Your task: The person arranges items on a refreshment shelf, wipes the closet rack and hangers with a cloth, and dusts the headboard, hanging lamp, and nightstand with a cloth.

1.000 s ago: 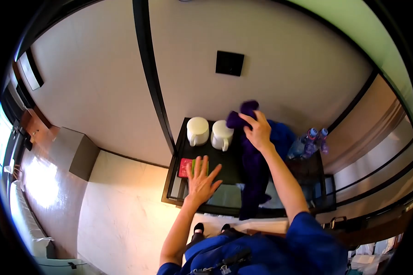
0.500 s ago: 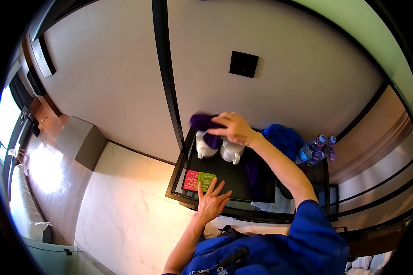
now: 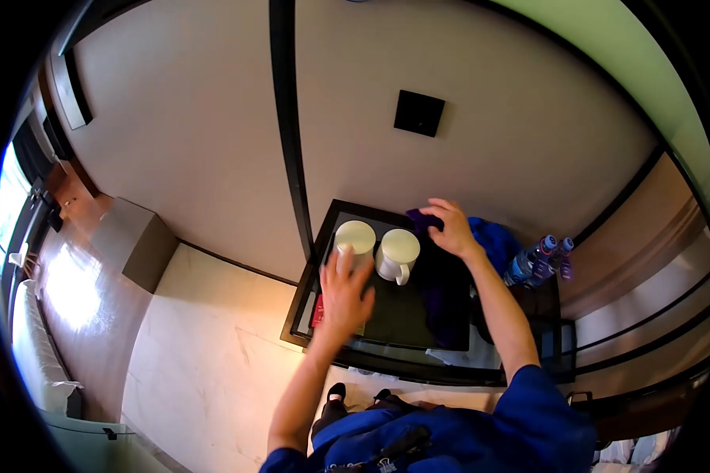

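Observation:
Two white mugs stand side by side on the dark tray, the left mug (image 3: 355,234) and the right mug (image 3: 398,249), the latter with its handle toward me. My left hand (image 3: 344,296) is open, fingers spread and slightly blurred, its fingertips at the front of the left mug. It covers most of the tea packets; a strip of the red packet (image 3: 317,312) shows beside it. To the right of the mugs, my right hand (image 3: 451,230) is open with bent fingers apart, right by a dark purple cloth (image 3: 442,292) spread over the tray's right part.
A bundled blue cloth (image 3: 494,243) lies at the back right. Beside it stand water bottles (image 3: 532,262) with blue caps. The black-edged tray (image 3: 394,327) rests on a dark cabinet against the wall, below a black wall plate (image 3: 419,113).
My right hand moved right, away from above the mugs, and the purple cloth now lies right of them. My left hand moved up from the tea packets to the left mug.

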### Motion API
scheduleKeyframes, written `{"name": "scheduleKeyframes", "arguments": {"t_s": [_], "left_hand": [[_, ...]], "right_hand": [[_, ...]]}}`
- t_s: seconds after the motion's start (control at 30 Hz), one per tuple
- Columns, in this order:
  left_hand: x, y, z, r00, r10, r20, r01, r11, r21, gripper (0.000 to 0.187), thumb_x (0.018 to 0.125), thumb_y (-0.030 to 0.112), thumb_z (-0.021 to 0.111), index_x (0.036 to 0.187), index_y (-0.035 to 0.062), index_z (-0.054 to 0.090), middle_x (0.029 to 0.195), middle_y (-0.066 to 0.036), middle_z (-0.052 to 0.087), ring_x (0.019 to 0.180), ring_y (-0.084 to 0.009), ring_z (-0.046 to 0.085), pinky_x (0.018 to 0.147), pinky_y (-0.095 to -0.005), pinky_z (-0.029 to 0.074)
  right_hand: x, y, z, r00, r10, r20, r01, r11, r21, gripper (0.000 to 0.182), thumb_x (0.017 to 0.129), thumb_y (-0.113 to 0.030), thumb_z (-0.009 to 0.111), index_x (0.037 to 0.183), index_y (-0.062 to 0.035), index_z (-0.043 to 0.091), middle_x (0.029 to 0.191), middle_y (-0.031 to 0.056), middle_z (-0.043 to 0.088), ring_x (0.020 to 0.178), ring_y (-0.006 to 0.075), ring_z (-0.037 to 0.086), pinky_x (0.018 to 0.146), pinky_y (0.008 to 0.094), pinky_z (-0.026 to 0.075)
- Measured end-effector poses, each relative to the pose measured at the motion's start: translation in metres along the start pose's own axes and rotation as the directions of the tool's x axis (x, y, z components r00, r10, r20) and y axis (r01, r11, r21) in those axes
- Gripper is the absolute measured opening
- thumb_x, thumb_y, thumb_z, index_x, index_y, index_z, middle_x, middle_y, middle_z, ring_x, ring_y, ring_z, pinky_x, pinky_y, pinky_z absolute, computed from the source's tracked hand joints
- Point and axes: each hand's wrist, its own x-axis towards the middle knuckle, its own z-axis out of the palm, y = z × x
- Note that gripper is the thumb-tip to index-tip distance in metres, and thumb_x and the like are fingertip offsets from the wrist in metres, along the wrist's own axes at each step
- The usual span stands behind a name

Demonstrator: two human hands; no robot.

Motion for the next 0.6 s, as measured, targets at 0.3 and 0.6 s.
{"name": "scheduleKeyframes", "arguments": {"t_s": [0.3, 0.6], "left_hand": [[0.103, -0.041, 0.006, 0.852, -0.217, 0.477, 0.194, 0.976, 0.099, 0.086, 0.048, 0.013, 0.084, 0.128, 0.0225, 0.053, 0.124, -0.014, 0.051, 0.110, -0.0435, 0.051, 0.089, -0.0457, 0.051], [0.024, 0.012, -0.035, 0.876, -0.327, 0.354, 0.292, 0.945, 0.150, 0.081, 0.050, 0.019, 0.082, 0.127, 0.0178, 0.056, 0.113, -0.015, 0.054, 0.104, -0.0369, 0.053, 0.086, -0.0452, 0.051]], "right_hand": [[-0.013, -0.082, 0.036, 0.918, 0.199, 0.343, -0.187, 0.980, -0.067, 0.078, 0.060, -0.041, 0.078, 0.128, -0.0088, 0.055, 0.116, 0.0194, 0.058, 0.101, 0.0388, 0.061, 0.088, 0.0455, 0.050], [-0.063, -0.136, 0.013, 0.904, 0.161, 0.396, -0.157, 0.987, -0.042, 0.077, 0.063, -0.048, 0.075, 0.128, -0.0098, 0.057, 0.116, 0.0187, 0.061, 0.099, 0.0382, 0.063, 0.086, 0.0452, 0.051]]}}
